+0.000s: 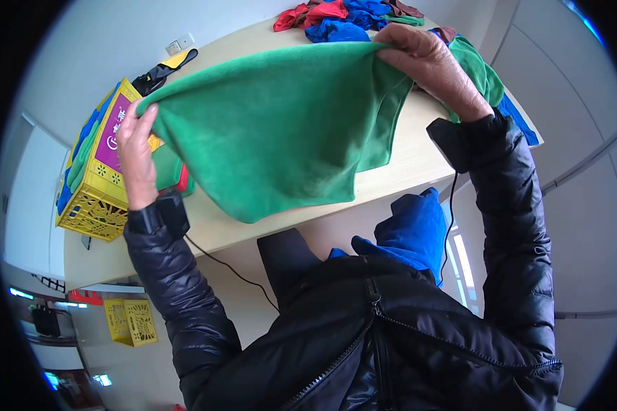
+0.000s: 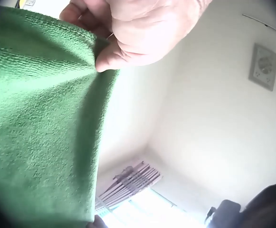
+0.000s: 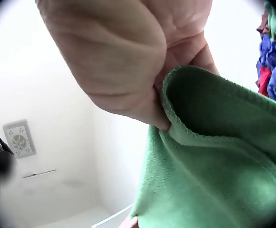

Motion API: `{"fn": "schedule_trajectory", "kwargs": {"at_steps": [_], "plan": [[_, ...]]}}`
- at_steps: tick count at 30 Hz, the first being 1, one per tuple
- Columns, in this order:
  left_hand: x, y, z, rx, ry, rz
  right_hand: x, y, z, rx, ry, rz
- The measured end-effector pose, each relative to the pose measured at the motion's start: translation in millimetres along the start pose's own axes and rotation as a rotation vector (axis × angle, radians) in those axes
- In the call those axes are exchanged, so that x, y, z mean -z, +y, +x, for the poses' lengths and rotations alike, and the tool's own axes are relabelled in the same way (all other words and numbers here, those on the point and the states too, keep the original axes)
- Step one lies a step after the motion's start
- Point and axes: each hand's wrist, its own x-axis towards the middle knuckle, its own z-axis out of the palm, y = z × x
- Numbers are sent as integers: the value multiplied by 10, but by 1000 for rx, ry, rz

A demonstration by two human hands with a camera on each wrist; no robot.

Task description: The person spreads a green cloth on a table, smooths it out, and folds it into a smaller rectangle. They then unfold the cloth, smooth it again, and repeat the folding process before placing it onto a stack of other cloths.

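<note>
A large green cloth [image 1: 274, 130] hangs spread above the light wooden table [image 1: 397, 164]. My left hand [image 1: 136, 144] pinches its left corner, thumb pressed on the hem [image 2: 104, 59]. My right hand [image 1: 428, 65] grips the opposite corner near the far side, and the hem curls under that thumb [image 3: 176, 99]. The cloth [image 2: 38, 123] sags between both hands, its lower edge drooping toward the table's near edge. Both hands are raised off the table.
A yellow plastic crate [image 1: 99, 178] with folded cloths stands at the table's left end. A heap of red, blue and green cloths [image 1: 349, 15] lies at the far side. More green and blue cloth [image 1: 490, 82] sits at the right edge. A second yellow crate [image 1: 131, 322] rests on the floor.
</note>
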Motion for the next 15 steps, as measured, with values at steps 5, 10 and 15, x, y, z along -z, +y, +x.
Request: {"fn": "schedule_trajectory", "kwargs": {"at_steps": [5,10,15], "plan": [[372,291,-188,80,-37,18,-110,-411,-136,-200,-227,262],[473,101,6,226,-149,12,-258,-193,-75,-265,-262,299],[-142,-584,295,350,-41,59,-634,740,106,-297,-176,127]]}}
